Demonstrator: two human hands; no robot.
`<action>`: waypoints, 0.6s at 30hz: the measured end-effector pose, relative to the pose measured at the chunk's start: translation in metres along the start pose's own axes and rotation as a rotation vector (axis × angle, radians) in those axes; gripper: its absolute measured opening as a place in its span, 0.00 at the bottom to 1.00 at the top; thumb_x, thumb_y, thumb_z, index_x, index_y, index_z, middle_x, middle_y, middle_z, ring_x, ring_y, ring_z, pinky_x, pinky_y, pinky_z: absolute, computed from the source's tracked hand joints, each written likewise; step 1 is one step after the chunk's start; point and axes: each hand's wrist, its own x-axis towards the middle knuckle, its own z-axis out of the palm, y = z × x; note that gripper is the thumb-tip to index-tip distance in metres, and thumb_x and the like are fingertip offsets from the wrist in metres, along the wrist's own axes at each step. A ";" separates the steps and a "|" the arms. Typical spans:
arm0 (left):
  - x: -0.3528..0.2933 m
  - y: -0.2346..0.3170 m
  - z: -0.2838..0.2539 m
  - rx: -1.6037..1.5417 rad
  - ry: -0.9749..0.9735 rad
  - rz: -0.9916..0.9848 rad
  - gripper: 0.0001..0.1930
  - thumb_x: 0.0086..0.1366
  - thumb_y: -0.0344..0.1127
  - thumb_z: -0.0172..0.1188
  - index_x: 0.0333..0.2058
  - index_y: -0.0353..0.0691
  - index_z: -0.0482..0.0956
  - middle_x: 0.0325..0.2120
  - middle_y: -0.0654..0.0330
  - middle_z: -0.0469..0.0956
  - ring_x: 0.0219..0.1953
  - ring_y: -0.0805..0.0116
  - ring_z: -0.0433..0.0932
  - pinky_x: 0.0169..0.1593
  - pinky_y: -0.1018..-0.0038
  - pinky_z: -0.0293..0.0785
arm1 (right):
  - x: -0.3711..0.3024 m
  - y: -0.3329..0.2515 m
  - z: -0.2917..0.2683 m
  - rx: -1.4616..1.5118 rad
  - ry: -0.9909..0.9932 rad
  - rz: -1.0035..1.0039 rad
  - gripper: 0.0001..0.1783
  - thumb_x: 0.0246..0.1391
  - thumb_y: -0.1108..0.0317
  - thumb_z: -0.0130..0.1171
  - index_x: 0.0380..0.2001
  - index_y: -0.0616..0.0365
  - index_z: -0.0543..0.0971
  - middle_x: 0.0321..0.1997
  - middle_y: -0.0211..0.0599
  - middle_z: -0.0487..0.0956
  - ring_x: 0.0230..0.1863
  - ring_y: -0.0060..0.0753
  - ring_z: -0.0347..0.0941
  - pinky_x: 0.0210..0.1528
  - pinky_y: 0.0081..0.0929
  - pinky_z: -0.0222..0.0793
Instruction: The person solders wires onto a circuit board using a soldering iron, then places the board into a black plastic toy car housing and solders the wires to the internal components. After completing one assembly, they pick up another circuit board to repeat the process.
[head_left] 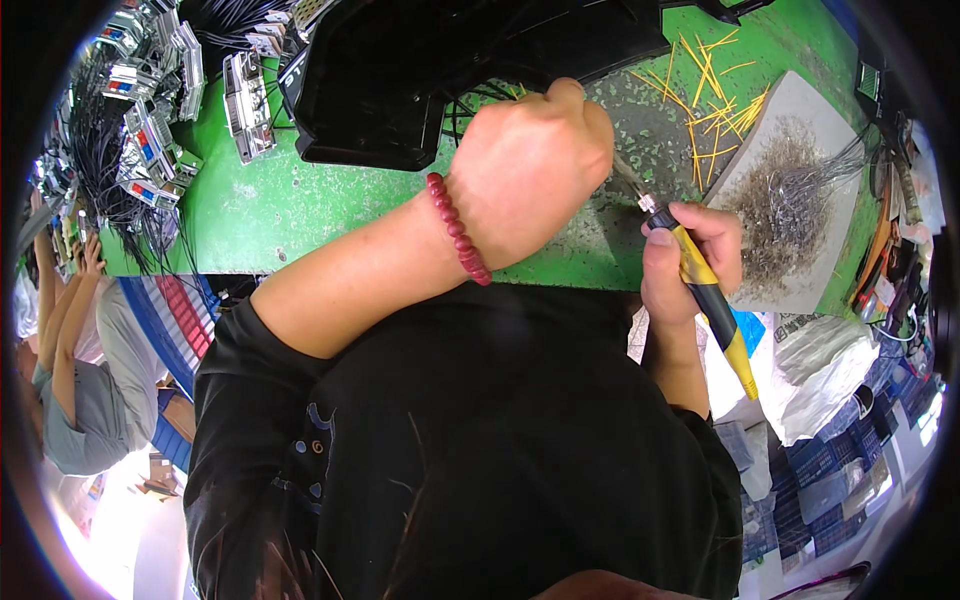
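My right hand point(690, 260) is closed round a yellow and black soldering iron point(706, 290), thumb and fingers near its front end. The iron's thin metal tip points up and to the left, close beside the knuckles of my left hand point(535, 165). That left hand is curled, back toward me, with a dark red bead bracelet point(457, 230) at the wrist; its fingertips and whatever they pinch are hidden. Just beyond it lies a large black plastic housing point(370, 110), with thin black wires showing near my left hand.
Thin yellow tubes point(712, 85) lie scattered on the green worktable point(300, 220). To the right, a pale board point(790, 110) bears wire clippings. Metal-cased parts with black wires point(150, 140) heap up at the left. Another person's hands point(90, 260) are at the far left edge.
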 end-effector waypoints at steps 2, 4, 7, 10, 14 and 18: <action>0.000 0.000 0.000 0.003 0.012 0.020 0.07 0.46 0.22 0.58 0.23 0.39 0.70 0.23 0.58 0.71 0.21 0.64 0.77 0.21 0.72 0.74 | 0.000 0.000 0.000 -0.026 -0.014 -0.005 0.15 0.48 0.68 0.69 0.35 0.62 0.75 0.27 0.31 0.76 0.24 0.15 0.66 0.28 0.15 0.63; 0.001 0.000 -0.001 0.006 0.003 0.016 0.07 0.46 0.23 0.58 0.23 0.39 0.70 0.23 0.58 0.71 0.21 0.64 0.77 0.21 0.72 0.74 | -0.002 -0.001 -0.001 -0.037 -0.032 0.032 0.15 0.48 0.69 0.68 0.37 0.61 0.75 0.29 0.33 0.76 0.26 0.17 0.67 0.30 0.16 0.63; 0.001 0.001 -0.001 0.002 -0.004 0.008 0.06 0.46 0.23 0.58 0.23 0.39 0.70 0.23 0.57 0.71 0.21 0.64 0.77 0.22 0.72 0.74 | -0.005 0.000 0.001 0.133 0.045 -0.016 0.17 0.49 0.68 0.68 0.39 0.61 0.73 0.32 0.35 0.75 0.29 0.19 0.67 0.34 0.18 0.64; 0.002 0.001 -0.001 -0.010 -0.004 0.002 0.06 0.47 0.23 0.58 0.23 0.39 0.70 0.24 0.57 0.72 0.21 0.63 0.77 0.22 0.71 0.74 | -0.007 0.004 -0.002 0.122 0.039 -0.023 0.20 0.51 0.67 0.68 0.41 0.61 0.71 0.34 0.36 0.74 0.30 0.20 0.66 0.35 0.19 0.64; 0.001 0.001 -0.002 -0.021 -0.014 -0.008 0.06 0.49 0.24 0.59 0.22 0.39 0.71 0.23 0.57 0.72 0.20 0.62 0.77 0.22 0.71 0.75 | -0.006 0.000 -0.004 0.148 0.030 0.003 0.20 0.52 0.67 0.68 0.43 0.62 0.70 0.36 0.38 0.76 0.33 0.22 0.71 0.40 0.21 0.68; 0.001 0.002 -0.002 0.014 -0.006 -0.017 0.06 0.50 0.25 0.61 0.22 0.39 0.72 0.23 0.58 0.72 0.21 0.63 0.77 0.22 0.72 0.74 | 0.003 -0.002 0.010 0.132 0.001 -0.070 0.18 0.56 0.73 0.63 0.48 0.64 0.72 0.38 0.47 0.82 0.39 0.31 0.80 0.45 0.27 0.75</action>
